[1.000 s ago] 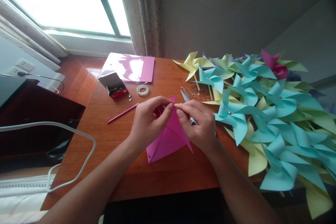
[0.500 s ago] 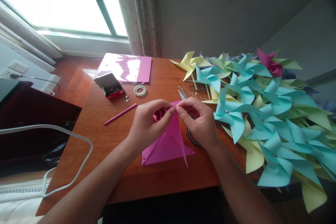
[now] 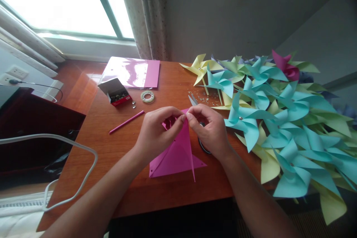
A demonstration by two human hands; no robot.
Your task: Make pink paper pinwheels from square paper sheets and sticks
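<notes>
Both hands pinch at the top corner of a pink sheet of paper (image 3: pixel 178 152) that is cut into pointed flaps with small holes near the tips. My left hand (image 3: pixel 158 128) is closed, thumb and forefinger together at that corner. My right hand (image 3: pixel 210 128) pinches right beside it, its fingertips touching the left ones; anything tiny between them is hidden. Behind my right hand lie scissors (image 3: pixel 192 100), blades pointing away and one handle loop showing. A pink paper stick (image 3: pixel 126 122) rests on the table to the left of my hands.
An open small red box (image 3: pixel 120 98) of metal fasteners stands at the back left, near a tape roll (image 3: pixel 147 96) and a plastic-sleeved pink paper pack (image 3: pixel 131 72). Finished paper pinwheels (image 3: pixel 242 119) pile over the right side. A white cable (image 3: pixel 83 145) crosses the table's left edge.
The hands keep their pinch at the paper's top corner. The paper's loose lower flap has swung slightly down and left, and the whole view has shifted a little.
</notes>
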